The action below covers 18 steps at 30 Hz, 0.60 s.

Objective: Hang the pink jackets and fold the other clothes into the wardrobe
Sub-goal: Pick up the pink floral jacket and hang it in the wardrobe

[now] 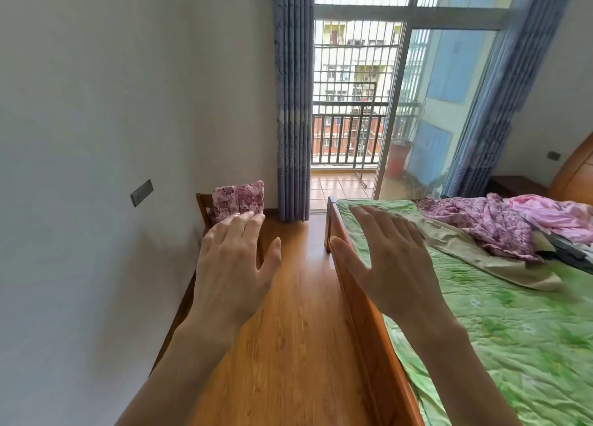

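Clearly both the left hand (232, 262) and right hand (390, 259) hung flat and empty before the bed (500, 326). Pink clothes (500, 220) lay crumpled at its far end; being light and limp, they probably wanted gathering by collar or shoulders.

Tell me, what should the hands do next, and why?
Probably reach the right hand toward the crumpled pink floral clothes heaped on the green quilted bed. Both it and the left hand are open, fingers straight, holding nothing, and no wardrobe is in view, so picking up a garment seems the first step.
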{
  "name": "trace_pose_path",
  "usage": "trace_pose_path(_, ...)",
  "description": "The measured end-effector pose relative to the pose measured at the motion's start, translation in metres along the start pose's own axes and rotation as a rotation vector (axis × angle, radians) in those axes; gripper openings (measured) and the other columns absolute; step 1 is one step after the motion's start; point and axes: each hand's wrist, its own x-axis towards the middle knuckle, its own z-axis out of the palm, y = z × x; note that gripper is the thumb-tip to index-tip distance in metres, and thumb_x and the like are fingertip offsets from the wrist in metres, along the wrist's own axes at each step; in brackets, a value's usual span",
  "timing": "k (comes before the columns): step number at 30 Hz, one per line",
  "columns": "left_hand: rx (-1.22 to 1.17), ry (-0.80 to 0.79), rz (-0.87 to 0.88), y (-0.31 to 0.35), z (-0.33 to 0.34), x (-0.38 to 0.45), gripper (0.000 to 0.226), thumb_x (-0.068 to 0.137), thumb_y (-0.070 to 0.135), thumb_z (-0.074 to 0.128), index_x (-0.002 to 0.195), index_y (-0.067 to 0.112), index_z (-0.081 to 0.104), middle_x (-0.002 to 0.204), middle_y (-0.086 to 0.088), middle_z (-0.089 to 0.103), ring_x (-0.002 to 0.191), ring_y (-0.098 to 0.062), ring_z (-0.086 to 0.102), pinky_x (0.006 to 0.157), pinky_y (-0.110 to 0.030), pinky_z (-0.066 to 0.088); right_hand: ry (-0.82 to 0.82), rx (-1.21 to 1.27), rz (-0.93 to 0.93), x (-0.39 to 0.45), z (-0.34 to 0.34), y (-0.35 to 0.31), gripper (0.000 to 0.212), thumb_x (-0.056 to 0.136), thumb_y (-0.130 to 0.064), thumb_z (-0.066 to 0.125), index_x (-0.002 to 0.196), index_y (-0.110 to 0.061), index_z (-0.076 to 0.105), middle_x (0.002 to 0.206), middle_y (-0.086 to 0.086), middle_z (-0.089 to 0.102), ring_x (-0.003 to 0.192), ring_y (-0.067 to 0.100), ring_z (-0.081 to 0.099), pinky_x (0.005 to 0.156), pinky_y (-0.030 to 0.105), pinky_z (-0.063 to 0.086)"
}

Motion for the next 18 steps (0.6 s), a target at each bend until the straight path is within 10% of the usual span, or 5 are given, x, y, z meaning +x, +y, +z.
trace_pose_path(18,-0.027,-0.001,0.002,-0.087,0.136,0.208,0.063,0.102,0.059,0.035,0.145,0.019,0.057,0.148,-0.006,0.060,0.141,-0.028,0.051,0.117,-0.054,0.043,-0.015,-0.053,0.050,0.203,0.152,0.050,0.070,0.103,-0.066,0.029,0.152,-0.020,0.049,0.152,-0.001,0.054,0.144,0.019,0.045,0.121,0.036,0.027)
